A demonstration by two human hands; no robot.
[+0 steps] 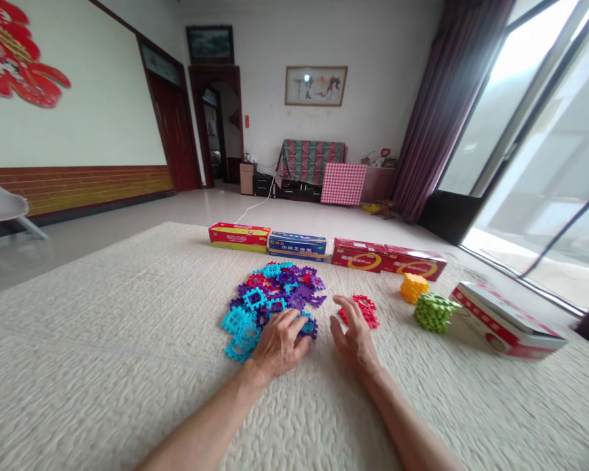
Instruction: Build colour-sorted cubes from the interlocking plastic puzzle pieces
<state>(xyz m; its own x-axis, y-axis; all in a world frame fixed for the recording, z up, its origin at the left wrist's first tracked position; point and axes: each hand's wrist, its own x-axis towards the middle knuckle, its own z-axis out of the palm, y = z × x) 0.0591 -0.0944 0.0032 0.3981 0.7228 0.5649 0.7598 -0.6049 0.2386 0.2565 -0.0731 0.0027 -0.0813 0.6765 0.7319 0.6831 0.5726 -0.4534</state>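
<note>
left to right, head view.

the surface is a cream quilted mat (pixel 103 366) laid over a bed or low platform; which of the two i cannot tell.

pile of flat interlocking plastic tiles (pixel 275 294), cyan, purple and a few red, sits at centre, spreading from the near-left cyan pieces to the far purple ones. loose on the mat, in no container.

left hand (pixel 279 343) lies palm down on the near right edge of the pile. fingers spread and slightly curled over a purple tile (pixel 310 327) and the cyan ones beside it; they press on the tiles, and i cannot tell whether any tile is pinched. the pile runs away and to the left from these fingers.

right hand (pixel 356 330) is just beside the left, apart from the pile. fingers apart and extended forward, holding nothing. the red tiles (pixel 366 311), a small flat group, lie directly under and ahead of its fingertips, touching or nearly so. this hand is the nearer one to them; the left is nearer to the pile.

further right, well apart from both hands: a yellow tile cube (pixel 413 286) and a green tile cube (pixel 434 312), both assembled, near each other.

far right: a red-and-white flat box (pixel 505 320), closed, contents hidden.

along the far edge: a row of four closed cartons (pixel 324 250), contents not visible.
</note>
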